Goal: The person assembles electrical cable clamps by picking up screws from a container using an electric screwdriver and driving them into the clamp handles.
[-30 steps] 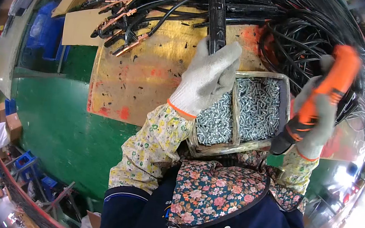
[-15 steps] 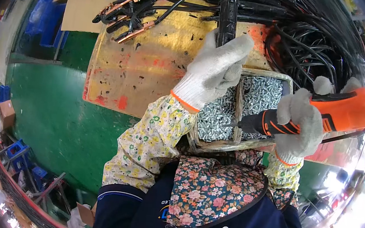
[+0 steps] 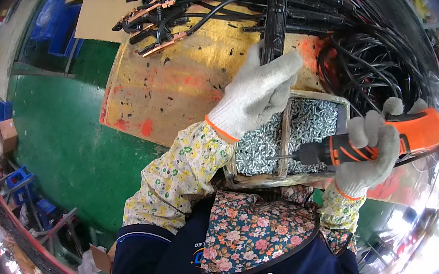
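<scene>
My left hand (image 3: 259,89), in a white knit glove, is closed around the near end of a long black plastic bar-shaped part (image 3: 275,19). Gloved as well, my right hand (image 3: 370,151) grips an orange and black electric screwdriver (image 3: 417,132). Its thin bit points left, over a two-compartment box (image 3: 285,140) of small silver screws (image 3: 257,147). The bit's tip is above the left compartment; whether it touches the screws I cannot tell. Part of the left compartment is hidden beneath my left hand.
Copper-coloured welding clamps (image 3: 158,10) with black cables lie across the back of the worn yellow and red tabletop (image 3: 164,91). A coil of black cable (image 3: 362,61) sits at the back right. Blue bins (image 3: 60,22) stand at the far left beside the green floor (image 3: 81,135).
The screwdriver and my right hand have shifted slightly, with the bit a little lower over the screws. My left hand keeps hold of the black part, which has barely moved.
</scene>
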{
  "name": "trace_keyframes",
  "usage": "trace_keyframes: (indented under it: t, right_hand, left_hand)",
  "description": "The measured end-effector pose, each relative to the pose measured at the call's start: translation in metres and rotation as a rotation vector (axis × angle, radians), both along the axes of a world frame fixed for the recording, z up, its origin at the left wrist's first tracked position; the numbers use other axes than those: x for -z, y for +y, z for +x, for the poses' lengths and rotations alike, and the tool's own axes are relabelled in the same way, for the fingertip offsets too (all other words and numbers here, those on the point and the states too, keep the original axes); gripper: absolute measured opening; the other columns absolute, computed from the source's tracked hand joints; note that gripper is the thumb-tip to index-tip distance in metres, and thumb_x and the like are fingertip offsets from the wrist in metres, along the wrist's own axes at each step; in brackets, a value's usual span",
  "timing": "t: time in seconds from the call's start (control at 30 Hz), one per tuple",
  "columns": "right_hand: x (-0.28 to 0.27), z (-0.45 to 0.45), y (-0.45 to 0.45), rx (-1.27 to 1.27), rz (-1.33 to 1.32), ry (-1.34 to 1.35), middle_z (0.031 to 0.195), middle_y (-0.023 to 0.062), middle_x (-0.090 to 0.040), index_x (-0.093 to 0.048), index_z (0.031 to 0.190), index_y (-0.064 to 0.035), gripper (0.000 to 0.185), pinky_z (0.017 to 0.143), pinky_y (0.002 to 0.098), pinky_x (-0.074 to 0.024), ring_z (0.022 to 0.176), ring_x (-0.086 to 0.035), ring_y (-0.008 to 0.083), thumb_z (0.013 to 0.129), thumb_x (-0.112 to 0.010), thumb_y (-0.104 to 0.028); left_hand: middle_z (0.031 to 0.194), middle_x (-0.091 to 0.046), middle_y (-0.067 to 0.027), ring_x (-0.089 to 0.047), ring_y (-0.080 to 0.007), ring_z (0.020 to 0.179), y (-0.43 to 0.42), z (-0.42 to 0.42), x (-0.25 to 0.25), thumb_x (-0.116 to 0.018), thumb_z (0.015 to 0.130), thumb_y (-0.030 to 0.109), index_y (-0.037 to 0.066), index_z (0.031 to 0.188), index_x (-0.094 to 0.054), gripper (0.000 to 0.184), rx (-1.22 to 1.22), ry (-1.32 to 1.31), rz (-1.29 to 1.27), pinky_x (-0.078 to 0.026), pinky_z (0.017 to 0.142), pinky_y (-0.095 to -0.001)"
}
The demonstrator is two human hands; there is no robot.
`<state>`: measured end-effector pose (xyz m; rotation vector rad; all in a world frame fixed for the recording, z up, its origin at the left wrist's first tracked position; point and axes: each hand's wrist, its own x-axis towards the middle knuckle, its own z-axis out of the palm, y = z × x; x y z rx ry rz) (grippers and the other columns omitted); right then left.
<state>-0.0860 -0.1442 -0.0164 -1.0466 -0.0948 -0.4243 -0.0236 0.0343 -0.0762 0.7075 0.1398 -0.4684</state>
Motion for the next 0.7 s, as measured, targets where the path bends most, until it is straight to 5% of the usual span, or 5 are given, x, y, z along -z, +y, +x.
trace_keyframes:
  t: [0.1, 0.23, 0.27, 0.47, 0.7]
  right_hand:
    - [-0.006, 0.012, -0.014, -0.002, 0.273, 0.011, 0.116, 0.0094, -0.057, -0.041, 0.139, -0.0082, 0.044, 0.064, 0.0276, -0.0531, 0.071, -0.051, 0.0091, 0.098, -0.056, -0.002]
    - [-0.006, 0.032, -0.035, -0.051, 0.537, 0.04, 0.114, 0.0127, -0.06, -0.048, 0.133, -0.0075, 0.036, 0.065, 0.0275, -0.0548, 0.071, -0.053, 0.0098, 0.098, -0.057, -0.004]
    - [-0.008, 0.038, -0.037, -0.06, 0.571, 0.029, 0.112, 0.0128, -0.06, -0.049, 0.133, -0.0076, 0.035, 0.065, 0.0276, -0.0549, 0.071, -0.054, 0.0102, 0.098, -0.057, -0.004]
    - [-0.024, 0.076, -0.024, -0.006, 0.552, -0.023, 0.078, 0.0031, -0.054, -0.054, 0.119, 0.0045, 0.025, 0.066, 0.0281, -0.0556, 0.071, -0.055, 0.0105, 0.098, -0.06, -0.006]
    - [-0.014, 0.092, -0.009, 0.081, 0.45, 0.01, 0.076, 0.0022, -0.053, -0.054, 0.12, 0.0024, 0.025, 0.063, 0.0275, -0.0535, 0.068, -0.053, 0.0098, 0.098, -0.061, -0.007]
  left_hand:
    - [0.062, -0.047, 0.0033, -0.04, -0.0065, 0.043, -0.004, 0.002, -0.013, -0.065, 0.096, 0.052, 0.012, 0.1, -0.053, 0.041, -0.081, 0.228, 0.059, -0.03, 0.037, -0.0234]
    - [0.051, -0.042, 0.003, -0.039, -0.0096, 0.042, 0.001, 0.0, 0.006, -0.04, 0.086, 0.086, 0.009, 0.081, -0.057, 0.079, 0.047, 0.236, 0.02, -0.028, 0.039, -0.0232]
    - [0.05, -0.04, 0.0032, -0.039, -0.0096, 0.04, 0.003, 0.0, 0.013, -0.034, 0.083, 0.091, 0.01, 0.091, -0.056, 0.084, 0.081, 0.164, 0.024, -0.028, 0.037, -0.024]
    - [0.06, -0.049, 0.0004, -0.042, -0.0092, 0.039, 0.001, 0.0, -0.001, -0.031, 0.079, 0.093, 0.014, 0.117, -0.048, 0.088, -0.034, 0.129, -0.047, -0.031, 0.035, -0.0239]
    - [0.062, -0.051, -0.0005, -0.042, -0.009, 0.038, 0.001, 0.0, 0.003, -0.029, 0.08, 0.092, 0.013, 0.121, -0.045, 0.09, -0.038, 0.094, -0.056, -0.033, 0.034, -0.0232]
